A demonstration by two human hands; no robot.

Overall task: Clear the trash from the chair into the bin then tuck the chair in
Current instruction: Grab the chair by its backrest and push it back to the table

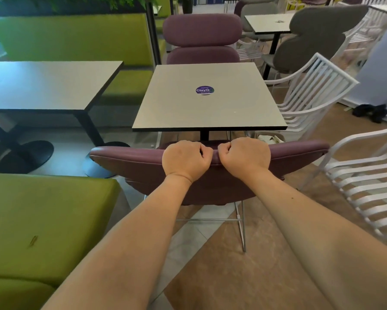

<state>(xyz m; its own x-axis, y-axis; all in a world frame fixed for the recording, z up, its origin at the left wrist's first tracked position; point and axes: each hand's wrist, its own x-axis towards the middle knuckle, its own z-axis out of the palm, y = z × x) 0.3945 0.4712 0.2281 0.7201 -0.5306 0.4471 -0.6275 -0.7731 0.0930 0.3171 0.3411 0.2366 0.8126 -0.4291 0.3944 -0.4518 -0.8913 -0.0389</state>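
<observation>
At the top edge of the purple chair [143, 173], the left hand [186, 161] and right hand [244, 157] sit side by side, fingers curled over the backrest and gripping it. Holding it there, near the middle, probably lets the person push the chair straight forward under the counter [210, 104] without it swinging sideways. The chair stands just in front of the counter's near edge, its seat hidden below the backrest, so any trash left on it cannot be seen; no bin shows either. A matching purple chair [202, 39] faces from the far side. The counter's black post [204, 135] lies straight ahead. A white slatted chair [306, 101] stands close on the right and a green bench [42, 215] on the left, leaving a narrow lane.
</observation>
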